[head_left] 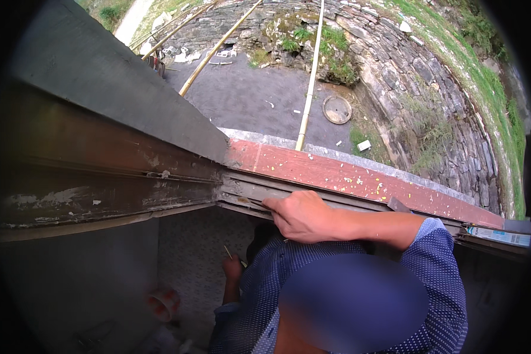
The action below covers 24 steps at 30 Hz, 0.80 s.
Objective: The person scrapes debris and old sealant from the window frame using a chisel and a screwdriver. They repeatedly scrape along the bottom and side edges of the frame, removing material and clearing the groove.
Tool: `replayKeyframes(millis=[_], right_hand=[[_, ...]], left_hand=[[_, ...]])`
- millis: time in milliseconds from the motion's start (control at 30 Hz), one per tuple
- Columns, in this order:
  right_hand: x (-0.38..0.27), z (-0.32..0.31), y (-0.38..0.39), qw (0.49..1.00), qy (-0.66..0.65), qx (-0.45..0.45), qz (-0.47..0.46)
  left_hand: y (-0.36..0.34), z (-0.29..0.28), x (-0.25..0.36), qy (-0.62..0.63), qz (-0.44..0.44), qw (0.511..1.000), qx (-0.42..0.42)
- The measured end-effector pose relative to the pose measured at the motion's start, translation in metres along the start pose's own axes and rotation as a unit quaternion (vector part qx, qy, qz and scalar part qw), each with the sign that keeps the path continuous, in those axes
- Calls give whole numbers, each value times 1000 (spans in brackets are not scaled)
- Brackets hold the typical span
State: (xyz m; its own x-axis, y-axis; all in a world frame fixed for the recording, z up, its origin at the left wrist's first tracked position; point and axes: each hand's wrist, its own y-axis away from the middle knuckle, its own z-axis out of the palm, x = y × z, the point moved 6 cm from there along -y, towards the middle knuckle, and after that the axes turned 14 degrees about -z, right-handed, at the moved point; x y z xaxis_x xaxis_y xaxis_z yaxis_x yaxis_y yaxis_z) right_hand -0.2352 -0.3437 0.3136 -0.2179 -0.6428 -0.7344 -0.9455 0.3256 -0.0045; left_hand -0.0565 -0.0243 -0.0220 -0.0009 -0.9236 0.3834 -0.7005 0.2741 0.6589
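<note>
Perhaps for support, the right hand, grip unclear, is resting on the window track, left hand holding a thin stick.

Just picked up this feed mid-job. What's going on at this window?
The person's right hand is at the grey window track; whether it grips anything is unclear. The left hand, lower down, holds a thin pale stick. Pale chips lie scattered on the red ledge beyond.
</note>
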Motion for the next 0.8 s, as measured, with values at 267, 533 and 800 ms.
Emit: replayKeyframes(millis=[267, 533, 800], right_hand=[[12, -4, -10, 989, -125, -82, 17], [23, 12, -38, 972, -226, -16, 56], [22, 16, -40, 953, -269, -73, 117]], left_hand=[[21, 17, -4, 65, -78, 995, -11], [21, 28, -13, 69, -78, 995, 9], [23, 29, -17, 84, -80, 993, 26]])
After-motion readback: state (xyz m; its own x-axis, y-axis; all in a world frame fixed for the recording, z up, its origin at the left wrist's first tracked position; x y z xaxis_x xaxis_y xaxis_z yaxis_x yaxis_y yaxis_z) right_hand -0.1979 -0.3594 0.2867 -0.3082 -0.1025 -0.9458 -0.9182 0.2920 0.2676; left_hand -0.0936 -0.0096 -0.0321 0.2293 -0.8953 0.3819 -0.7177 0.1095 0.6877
